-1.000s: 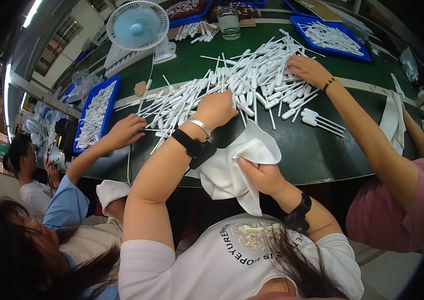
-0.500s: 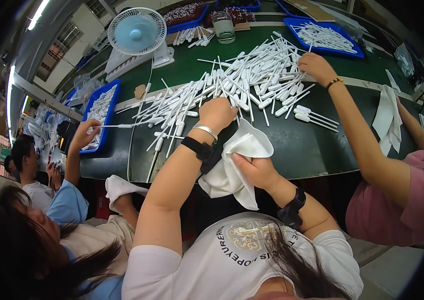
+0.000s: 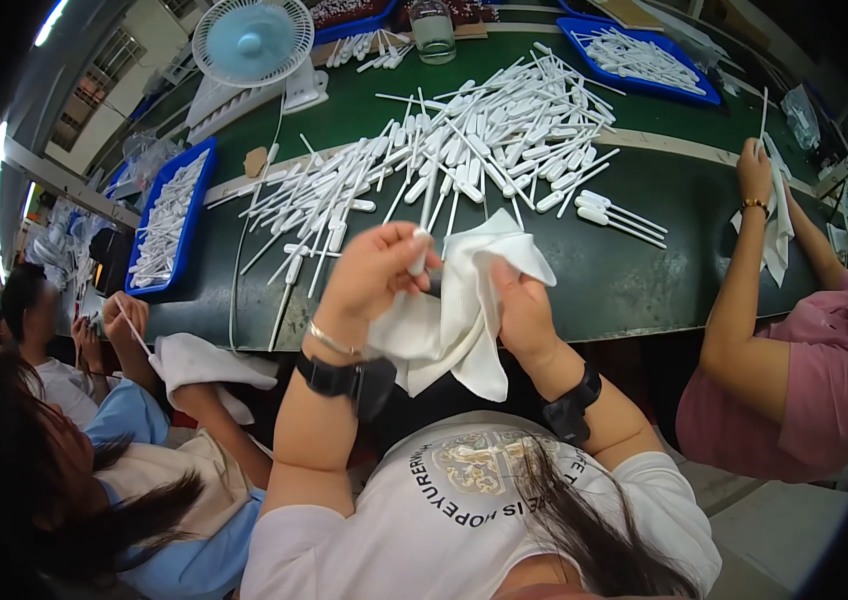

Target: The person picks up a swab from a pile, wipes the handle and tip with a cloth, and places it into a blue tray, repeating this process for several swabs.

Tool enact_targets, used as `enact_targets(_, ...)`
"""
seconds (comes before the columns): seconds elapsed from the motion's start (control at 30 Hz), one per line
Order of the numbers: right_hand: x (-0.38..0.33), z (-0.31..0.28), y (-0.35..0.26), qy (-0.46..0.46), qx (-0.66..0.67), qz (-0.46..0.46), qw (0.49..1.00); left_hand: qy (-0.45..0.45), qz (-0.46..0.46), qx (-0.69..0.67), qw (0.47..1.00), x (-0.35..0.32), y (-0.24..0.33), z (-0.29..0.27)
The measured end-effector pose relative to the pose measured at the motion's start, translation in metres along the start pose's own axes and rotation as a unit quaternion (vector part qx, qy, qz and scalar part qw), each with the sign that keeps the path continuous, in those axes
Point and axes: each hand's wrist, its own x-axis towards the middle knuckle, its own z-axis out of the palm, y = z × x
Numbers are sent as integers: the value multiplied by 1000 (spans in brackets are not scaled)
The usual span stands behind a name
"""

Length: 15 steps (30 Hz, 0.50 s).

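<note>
Both elbows are bent, the forearms angled inward, and the hands are apart. The left hand (image 3: 374,268), palm turned inward, pinches one white dropper (image 3: 418,262) between thumb and fingers; the right hand (image 3: 526,312) grips one white cloth (image 3: 464,325), which hangs between them. Beyond both hands lies one dropper heap (image 3: 504,140), too dense to count. Two dropper-filled blue trays (image 3: 200,190) flank it, well left of the left hand and far ahead of the right.
</note>
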Motion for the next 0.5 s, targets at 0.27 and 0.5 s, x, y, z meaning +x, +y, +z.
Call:
enact_targets(0.27, -14, -6, -23, -43, 259, 77, 962, -36, 21, -119, 992, -40, -42, 15)
enact_targets(0.5, -29, -26, -26, -26, 15, 53, 998, -74, -9, -115, 991, -52, -32, 29)
